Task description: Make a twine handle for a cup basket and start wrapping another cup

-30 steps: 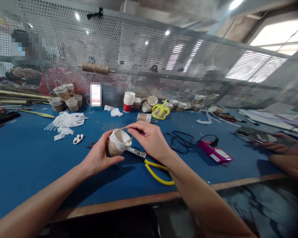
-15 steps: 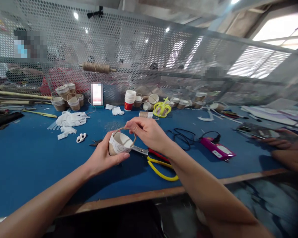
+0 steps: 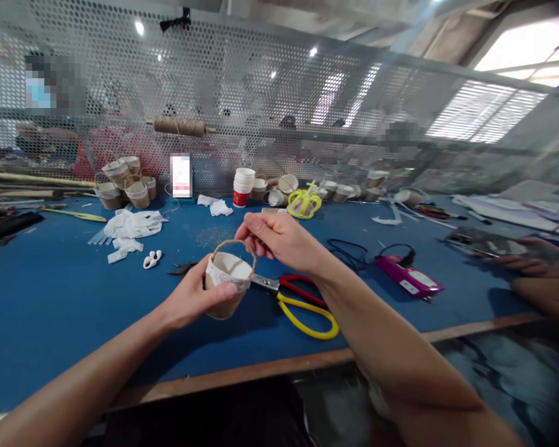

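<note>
My left hand is wrapped round a small paper cup basket. The basket is covered in brown burlap with a white lace band at the rim, and its mouth tilts a little towards me. A twine handle arches over it. Just behind the arch's right side, my right hand has its fingers curled together at the twine. Whether they pinch the handle or a loose end is hidden. Large scissors with one red and one yellow grip lie beside the basket, blades partly behind it. Dark pliers lie left of the basket.
Finished baskets stand at the back left, others at the back right. Stacked paper cups, white lace, a yellow crown-like object and a purple power strip with cable lie around. A co-worker's hand is at the right.
The basket has tipped more upright, showing more burlap side. My right hand has shifted slightly up and right, and the handle's arch shows more fully.
</note>
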Demonstrator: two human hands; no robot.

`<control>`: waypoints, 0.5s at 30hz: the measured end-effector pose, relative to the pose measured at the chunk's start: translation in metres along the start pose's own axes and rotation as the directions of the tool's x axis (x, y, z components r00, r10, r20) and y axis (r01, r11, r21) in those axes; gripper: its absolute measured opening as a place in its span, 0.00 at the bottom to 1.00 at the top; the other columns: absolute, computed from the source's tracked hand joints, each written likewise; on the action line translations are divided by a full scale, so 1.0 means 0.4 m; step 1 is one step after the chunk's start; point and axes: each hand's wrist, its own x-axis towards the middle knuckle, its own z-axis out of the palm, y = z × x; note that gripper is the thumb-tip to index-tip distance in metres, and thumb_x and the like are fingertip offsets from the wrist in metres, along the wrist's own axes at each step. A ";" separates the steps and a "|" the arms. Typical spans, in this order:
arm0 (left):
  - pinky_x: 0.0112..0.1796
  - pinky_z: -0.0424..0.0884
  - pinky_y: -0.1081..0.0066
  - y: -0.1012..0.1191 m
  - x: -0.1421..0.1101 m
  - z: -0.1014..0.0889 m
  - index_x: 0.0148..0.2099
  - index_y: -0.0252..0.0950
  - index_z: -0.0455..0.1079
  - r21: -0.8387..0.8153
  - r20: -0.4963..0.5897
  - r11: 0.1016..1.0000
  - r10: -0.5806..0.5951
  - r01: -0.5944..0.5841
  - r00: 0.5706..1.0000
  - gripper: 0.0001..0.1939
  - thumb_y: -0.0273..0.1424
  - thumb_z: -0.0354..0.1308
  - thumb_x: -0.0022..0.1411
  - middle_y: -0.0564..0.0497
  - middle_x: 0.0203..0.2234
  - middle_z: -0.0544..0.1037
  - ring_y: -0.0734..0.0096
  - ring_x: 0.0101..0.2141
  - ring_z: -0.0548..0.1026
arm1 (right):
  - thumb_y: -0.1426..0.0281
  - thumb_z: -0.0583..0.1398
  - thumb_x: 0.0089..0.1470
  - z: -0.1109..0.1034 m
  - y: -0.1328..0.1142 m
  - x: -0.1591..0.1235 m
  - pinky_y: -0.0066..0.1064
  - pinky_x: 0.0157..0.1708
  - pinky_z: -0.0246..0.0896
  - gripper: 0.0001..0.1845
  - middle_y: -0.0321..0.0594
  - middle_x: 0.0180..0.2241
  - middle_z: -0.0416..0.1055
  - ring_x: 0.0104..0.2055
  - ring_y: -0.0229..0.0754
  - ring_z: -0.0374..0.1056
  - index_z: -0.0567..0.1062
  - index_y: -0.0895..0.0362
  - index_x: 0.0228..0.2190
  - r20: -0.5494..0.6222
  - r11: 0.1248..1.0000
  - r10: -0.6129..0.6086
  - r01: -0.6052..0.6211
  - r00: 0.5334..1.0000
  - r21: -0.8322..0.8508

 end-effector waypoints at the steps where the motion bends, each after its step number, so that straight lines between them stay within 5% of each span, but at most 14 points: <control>1: 0.38 0.66 0.61 -0.001 -0.001 0.000 0.46 0.35 0.63 -0.006 -0.001 1.000 0.004 -0.004 1.000 0.28 0.43 0.62 0.46 0.44 0.34 0.73 0.61 0.33 0.72 | 0.57 0.48 0.57 -0.004 0.001 -0.001 0.22 0.15 0.51 0.22 0.32 0.17 0.62 0.16 0.29 0.56 0.69 0.60 0.25 0.019 0.999 0.024 -0.024 1.000 0.028; 6: 0.40 0.66 0.60 -0.005 0.000 0.002 0.47 0.34 0.62 -0.018 -0.008 0.999 0.033 -0.033 0.999 0.29 0.43 0.63 0.45 0.43 0.37 0.73 0.61 0.35 0.72 | 0.60 0.54 0.54 -0.007 -0.002 -0.012 0.21 0.15 0.49 0.16 0.31 0.18 0.62 0.17 0.27 0.54 0.70 0.60 0.25 0.172 0.987 0.084 -0.105 0.982 0.119; 15: 0.44 0.63 0.62 -0.006 -0.001 0.002 0.46 0.34 0.64 0.042 -0.042 0.994 0.106 -0.104 0.994 0.27 0.40 0.64 0.45 0.43 0.39 0.73 0.61 0.39 0.70 | 0.63 0.56 0.52 0.006 -0.008 -0.014 0.21 0.15 0.47 0.14 0.29 0.16 0.60 0.15 0.26 0.52 0.69 0.60 0.23 0.140 0.985 0.068 -0.089 0.988 0.150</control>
